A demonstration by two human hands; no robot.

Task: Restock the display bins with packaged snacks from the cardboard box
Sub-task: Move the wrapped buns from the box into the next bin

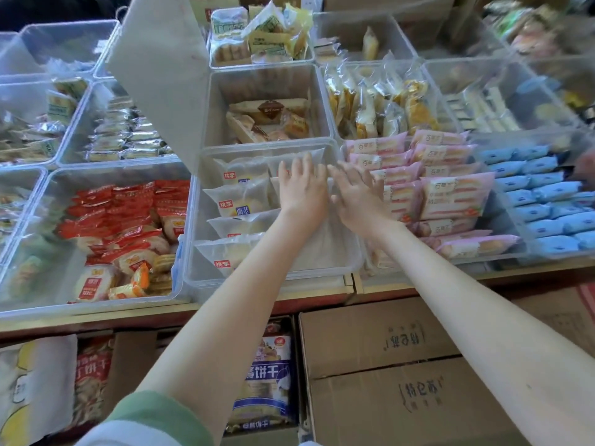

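Observation:
A clear plastic bin (193, 252) at the front middle of the shelf holds a row of white frosted snack packs (238, 201) with red labels along its left side. Both my arms reach into its right half. My left hand (301, 188) lies flat with straight fingers on the packs at the bin's back right. Beside it, my right hand (357, 197) is spread flat too, its fingers pointing at the bin's right wall. Neither hand holds anything. A closed cardboard box (380, 352) sits below the shelf at the right.
Red packs (128, 214) fill the bin at the left, pink packs (444, 188) the bin at the right, blue packs (541, 201) further right. Behind stands a bin of brown-labelled cakes (267, 119). A raised grey flap (157, 75) stands at the back left. Bagged goods (267, 375) sit under the shelf.

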